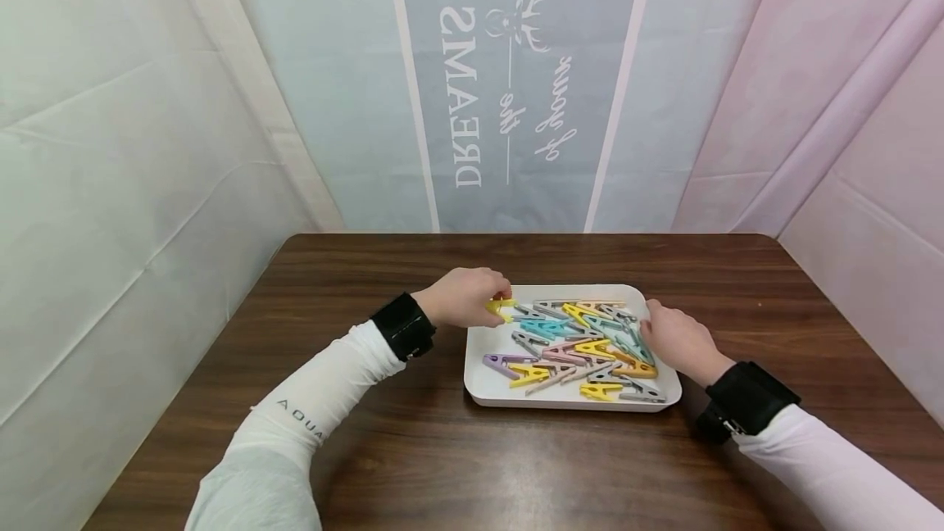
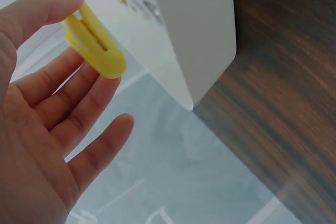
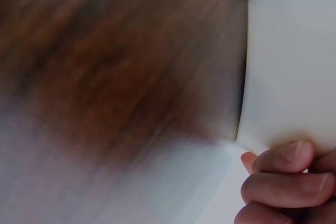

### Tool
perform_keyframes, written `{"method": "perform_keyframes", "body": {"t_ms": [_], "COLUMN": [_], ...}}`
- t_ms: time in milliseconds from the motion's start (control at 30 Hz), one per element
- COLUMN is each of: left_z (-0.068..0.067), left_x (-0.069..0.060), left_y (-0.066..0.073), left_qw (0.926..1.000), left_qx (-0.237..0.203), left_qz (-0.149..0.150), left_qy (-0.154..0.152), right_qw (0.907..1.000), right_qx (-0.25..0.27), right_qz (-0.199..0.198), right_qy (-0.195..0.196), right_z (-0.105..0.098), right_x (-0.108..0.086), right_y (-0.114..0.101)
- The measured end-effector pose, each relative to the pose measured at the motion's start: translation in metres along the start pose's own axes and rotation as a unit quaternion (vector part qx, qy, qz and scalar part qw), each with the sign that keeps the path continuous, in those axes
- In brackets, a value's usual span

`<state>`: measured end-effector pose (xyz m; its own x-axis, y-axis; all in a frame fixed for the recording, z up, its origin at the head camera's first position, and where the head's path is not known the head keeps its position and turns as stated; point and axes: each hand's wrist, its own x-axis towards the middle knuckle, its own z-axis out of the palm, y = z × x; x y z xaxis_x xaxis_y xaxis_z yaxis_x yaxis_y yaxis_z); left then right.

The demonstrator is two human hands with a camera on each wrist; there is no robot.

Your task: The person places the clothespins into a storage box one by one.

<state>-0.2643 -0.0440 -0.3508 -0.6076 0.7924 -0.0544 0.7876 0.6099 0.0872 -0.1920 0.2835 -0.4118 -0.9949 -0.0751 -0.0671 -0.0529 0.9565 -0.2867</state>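
My left hand (image 1: 463, 298) is above the far left corner of the white tray (image 1: 485, 344), pinching a yellow clothespin (image 2: 100, 45). Thumb and fingers meet on the clothespin, and in the left wrist view the little finger stands apart from it. Several clothespins in grey, teal, pink, purple and orange lie spread in the tray; a purple clothespin (image 1: 501, 365) is near its left side. At the right rim, my right hand (image 1: 682, 341) holds the tray's edge, its fingers (image 3: 286, 188) curled against the outer wall in the right wrist view.
The tray stands on a dark brown wooden table (image 1: 354, 449). Behind the table hangs a pale blue-grey cloth (image 1: 516, 211) with printed lettering. White cloth (image 1: 133, 187) hangs at the left, pinkish cloth (image 1: 870, 146) at the right.
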Motion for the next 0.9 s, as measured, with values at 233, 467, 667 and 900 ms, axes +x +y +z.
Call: {"method": "perform_keyframes", "body": {"t_ms": [233,467,667,900], "left_z": [0.013,0.020,0.026,0.025], "left_x": [0.013,0.020,0.025,0.028], "left_y": [0.010,0.017,0.015,0.018], "left_qw": [0.9969,0.9942,0.9942,0.9928], "left_qx": [0.035,0.046,0.054,0.057], "left_qz": [0.016,0.020,0.013,0.015], "left_qy": [-0.068,-0.095,-0.093,-0.104], "right_qw": [1.0000,1.0000,1.0000,1.0000], "right_qx": [0.003,0.002,0.004,0.007], "right_qz": [0.002,0.002,0.002,0.003], "right_qy": [-0.001,0.003,0.000,-0.004], "right_z": [0.001,-0.001,-0.003,-0.004], "right_x": [0.000,-0.001,-0.001,-0.001], "right_y": [0.000,0.000,-0.001,-0.001]}}
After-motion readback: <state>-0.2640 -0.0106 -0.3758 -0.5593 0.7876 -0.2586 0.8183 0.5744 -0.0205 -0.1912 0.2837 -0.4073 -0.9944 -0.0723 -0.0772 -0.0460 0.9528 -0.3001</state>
